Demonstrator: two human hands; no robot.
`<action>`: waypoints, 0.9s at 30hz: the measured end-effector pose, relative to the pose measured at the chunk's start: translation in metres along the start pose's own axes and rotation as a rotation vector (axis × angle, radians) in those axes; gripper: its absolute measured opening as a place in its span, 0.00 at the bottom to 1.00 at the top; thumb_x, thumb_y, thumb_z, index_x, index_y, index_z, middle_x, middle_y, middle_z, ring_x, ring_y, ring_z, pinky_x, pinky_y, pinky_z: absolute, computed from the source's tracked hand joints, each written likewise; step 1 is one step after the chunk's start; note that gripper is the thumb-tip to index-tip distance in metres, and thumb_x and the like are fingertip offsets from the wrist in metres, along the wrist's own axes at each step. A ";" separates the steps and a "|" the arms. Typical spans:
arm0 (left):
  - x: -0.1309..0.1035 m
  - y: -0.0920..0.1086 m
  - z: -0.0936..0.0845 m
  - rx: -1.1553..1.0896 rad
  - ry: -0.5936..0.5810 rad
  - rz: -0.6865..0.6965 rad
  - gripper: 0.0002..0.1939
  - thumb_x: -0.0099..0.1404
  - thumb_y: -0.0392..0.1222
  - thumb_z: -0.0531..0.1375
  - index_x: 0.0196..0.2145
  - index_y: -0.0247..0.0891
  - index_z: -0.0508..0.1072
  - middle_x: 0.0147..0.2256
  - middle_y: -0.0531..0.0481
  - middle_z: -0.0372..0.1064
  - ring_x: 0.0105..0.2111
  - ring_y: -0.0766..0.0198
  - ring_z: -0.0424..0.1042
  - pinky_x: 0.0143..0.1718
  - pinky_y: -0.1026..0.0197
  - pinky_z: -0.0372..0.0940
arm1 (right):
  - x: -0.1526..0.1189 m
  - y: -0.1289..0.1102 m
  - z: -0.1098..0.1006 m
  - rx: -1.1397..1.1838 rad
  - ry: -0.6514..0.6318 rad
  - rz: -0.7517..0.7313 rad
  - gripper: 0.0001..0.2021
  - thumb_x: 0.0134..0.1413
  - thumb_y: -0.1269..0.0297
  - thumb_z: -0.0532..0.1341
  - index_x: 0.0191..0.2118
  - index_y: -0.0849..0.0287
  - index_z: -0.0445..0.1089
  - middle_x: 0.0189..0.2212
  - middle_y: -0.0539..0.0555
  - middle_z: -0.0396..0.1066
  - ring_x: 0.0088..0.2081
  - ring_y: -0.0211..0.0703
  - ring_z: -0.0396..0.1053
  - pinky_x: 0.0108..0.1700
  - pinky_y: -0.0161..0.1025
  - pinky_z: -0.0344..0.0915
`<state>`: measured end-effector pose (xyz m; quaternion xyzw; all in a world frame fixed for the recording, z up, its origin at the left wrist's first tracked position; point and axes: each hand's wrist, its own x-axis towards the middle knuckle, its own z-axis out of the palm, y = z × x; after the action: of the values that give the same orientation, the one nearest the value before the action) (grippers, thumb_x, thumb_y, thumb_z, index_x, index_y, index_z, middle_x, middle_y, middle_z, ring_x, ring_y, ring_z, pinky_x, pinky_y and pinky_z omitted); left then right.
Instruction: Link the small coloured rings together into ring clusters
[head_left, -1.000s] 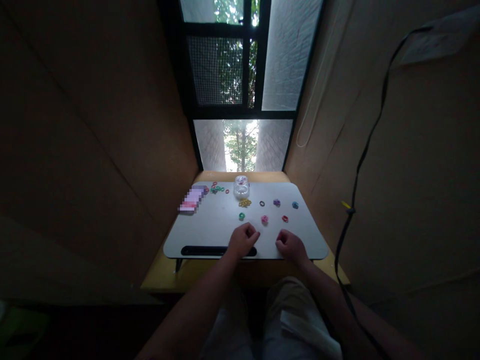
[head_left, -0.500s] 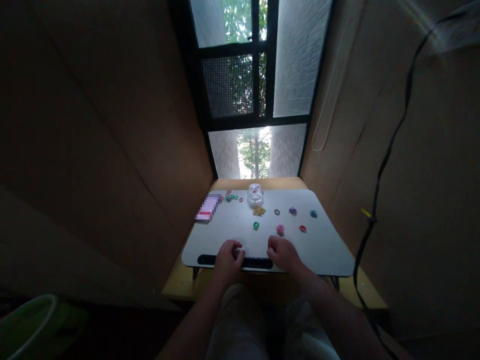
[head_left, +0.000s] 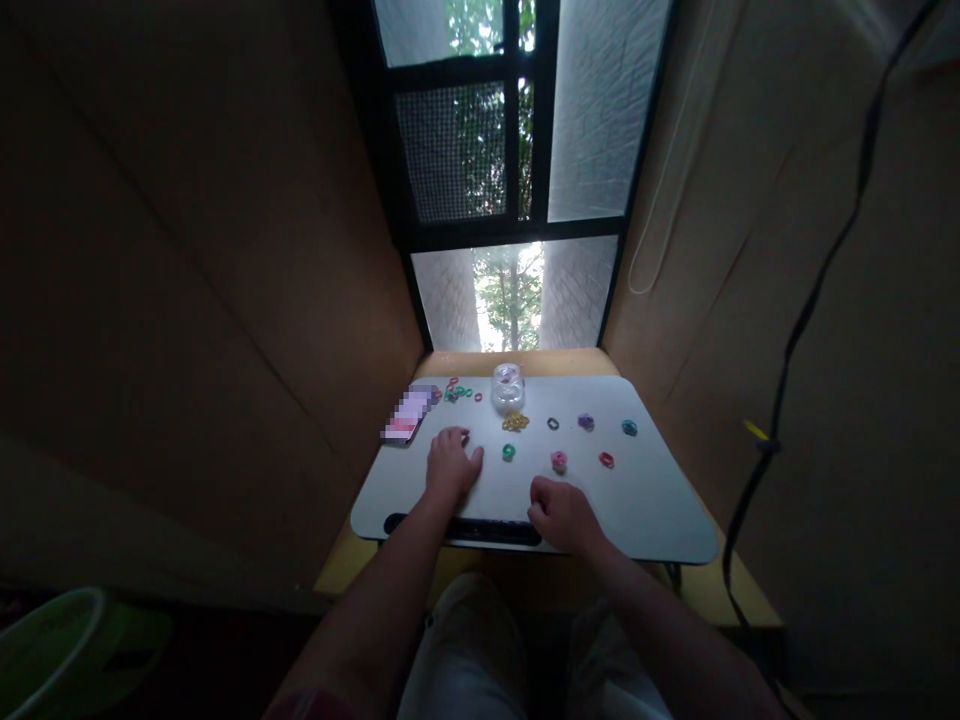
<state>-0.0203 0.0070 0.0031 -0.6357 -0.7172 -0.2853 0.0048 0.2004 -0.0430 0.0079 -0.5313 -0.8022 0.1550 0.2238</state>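
My left hand (head_left: 453, 464) is over the left part of the white lap table (head_left: 660, 515), its thumb apart from the fingers and nothing visible in it. Closed in a fist near the front edge is my right hand (head_left: 562, 510); whatever it may hold is hidden. Small coloured loops, which look like hair ties, lie in groups: green loops (head_left: 508, 452) between the hands, pink loops (head_left: 559, 461) just beyond my right hand, and red loops (head_left: 606, 460) to its right. Farther back are yellow loops (head_left: 515, 422), a dark loop (head_left: 553, 424), purple loops (head_left: 586, 422) and teal loops (head_left: 629, 428).
A clear jar (head_left: 508, 388) stands at the table's back. Mixed red and green loops (head_left: 459, 391) lie at the back left beside a phone (head_left: 409, 414). A black ledge (head_left: 491, 531) runs along the front. A dark cable (head_left: 799, 325) hangs at right; a green tub (head_left: 90, 640) is at lower left.
My left hand has moved forward and slightly left, away from the black ledge, with its thumb and fingers spreading. My right hand stays closed in nearly the same place. The view has shifted slightly.
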 end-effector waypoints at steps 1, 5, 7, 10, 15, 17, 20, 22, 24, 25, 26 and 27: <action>0.006 0.000 0.003 0.020 0.003 -0.012 0.22 0.59 0.49 0.58 0.49 0.39 0.67 0.50 0.40 0.63 0.50 0.50 0.62 0.53 0.50 0.57 | 0.000 0.000 0.000 0.001 -0.004 0.001 0.03 0.46 0.69 0.55 0.27 0.57 0.65 0.21 0.48 0.67 0.25 0.36 0.60 0.29 0.34 0.45; 0.032 -0.001 0.013 0.079 -0.019 -0.075 0.30 0.59 0.54 0.56 0.57 0.40 0.62 0.59 0.37 0.54 0.57 0.44 0.55 0.55 0.44 0.53 | 0.000 -0.001 -0.001 0.003 -0.020 0.011 0.03 0.47 0.69 0.55 0.27 0.56 0.66 0.22 0.48 0.67 0.25 0.37 0.60 0.30 0.35 0.46; 0.044 -0.001 0.017 0.111 -0.037 -0.091 0.32 0.60 0.55 0.55 0.59 0.40 0.60 0.61 0.36 0.51 0.59 0.43 0.53 0.56 0.42 0.52 | 0.001 -0.001 -0.001 0.001 -0.029 0.014 0.03 0.47 0.69 0.55 0.27 0.56 0.66 0.22 0.49 0.68 0.26 0.37 0.61 0.30 0.35 0.46; 0.060 -0.001 0.022 0.145 -0.047 -0.074 0.32 0.61 0.55 0.55 0.60 0.41 0.59 0.62 0.37 0.50 0.60 0.43 0.51 0.58 0.42 0.50 | 0.001 0.000 0.000 -0.007 -0.031 0.013 0.03 0.46 0.69 0.55 0.27 0.56 0.66 0.23 0.49 0.68 0.26 0.37 0.61 0.30 0.35 0.46; 0.077 -0.005 0.029 0.148 -0.007 -0.093 0.34 0.60 0.56 0.54 0.61 0.39 0.59 0.61 0.35 0.52 0.60 0.41 0.52 0.57 0.41 0.50 | 0.004 0.000 0.001 -0.014 -0.026 0.002 0.02 0.45 0.70 0.55 0.27 0.57 0.64 0.22 0.49 0.68 0.25 0.37 0.61 0.30 0.35 0.45; 0.078 -0.006 0.031 0.142 0.003 -0.097 0.34 0.60 0.56 0.54 0.60 0.37 0.59 0.61 0.34 0.53 0.59 0.41 0.53 0.57 0.41 0.50 | 0.005 0.000 0.002 -0.018 -0.025 0.000 0.02 0.45 0.70 0.55 0.26 0.57 0.64 0.22 0.49 0.68 0.25 0.37 0.60 0.30 0.35 0.45; 0.077 -0.006 0.032 0.127 0.016 -0.101 0.34 0.60 0.56 0.54 0.60 0.34 0.60 0.59 0.33 0.57 0.58 0.41 0.54 0.57 0.41 0.50 | 0.005 -0.001 0.001 -0.031 -0.025 0.010 0.02 0.45 0.70 0.56 0.27 0.57 0.64 0.23 0.49 0.68 0.25 0.37 0.61 0.30 0.35 0.45; 0.076 -0.005 0.032 0.113 0.027 -0.107 0.34 0.60 0.55 0.54 0.59 0.33 0.61 0.58 0.33 0.58 0.58 0.41 0.55 0.57 0.41 0.51 | 0.005 -0.002 0.001 -0.043 -0.025 0.020 0.03 0.46 0.70 0.56 0.27 0.57 0.65 0.23 0.49 0.69 0.25 0.37 0.61 0.30 0.35 0.45; 0.076 -0.006 0.030 0.086 0.050 -0.120 0.31 0.59 0.53 0.55 0.57 0.34 0.63 0.57 0.33 0.60 0.57 0.42 0.56 0.57 0.43 0.52 | 0.005 -0.003 0.000 -0.051 -0.025 0.028 0.03 0.46 0.70 0.56 0.27 0.57 0.65 0.23 0.50 0.69 0.26 0.37 0.61 0.30 0.36 0.45; 0.077 -0.008 0.030 0.057 0.068 -0.126 0.29 0.59 0.51 0.56 0.55 0.34 0.65 0.56 0.34 0.62 0.56 0.43 0.57 0.56 0.44 0.53 | 0.004 -0.003 0.000 -0.053 -0.025 0.030 0.03 0.47 0.70 0.56 0.27 0.57 0.65 0.23 0.50 0.69 0.26 0.37 0.61 0.30 0.36 0.45; 0.077 -0.011 0.028 0.013 0.090 -0.134 0.27 0.59 0.49 0.57 0.53 0.34 0.67 0.54 0.35 0.64 0.55 0.44 0.60 0.55 0.46 0.55 | 0.004 -0.003 -0.001 -0.054 -0.023 0.031 0.03 0.47 0.70 0.56 0.27 0.57 0.66 0.23 0.50 0.69 0.26 0.37 0.61 0.30 0.36 0.45; 0.078 -0.014 0.027 -0.049 0.115 -0.143 0.23 0.58 0.46 0.57 0.50 0.34 0.69 0.51 0.36 0.67 0.52 0.47 0.63 0.54 0.48 0.57 | 0.004 -0.003 -0.001 -0.054 -0.021 0.029 0.03 0.47 0.69 0.55 0.27 0.57 0.66 0.23 0.49 0.69 0.26 0.37 0.61 0.30 0.36 0.45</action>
<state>-0.0387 0.0889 0.0036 -0.5653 -0.7522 -0.3384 0.0104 0.1967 -0.0403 0.0110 -0.5470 -0.8007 0.1420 0.1988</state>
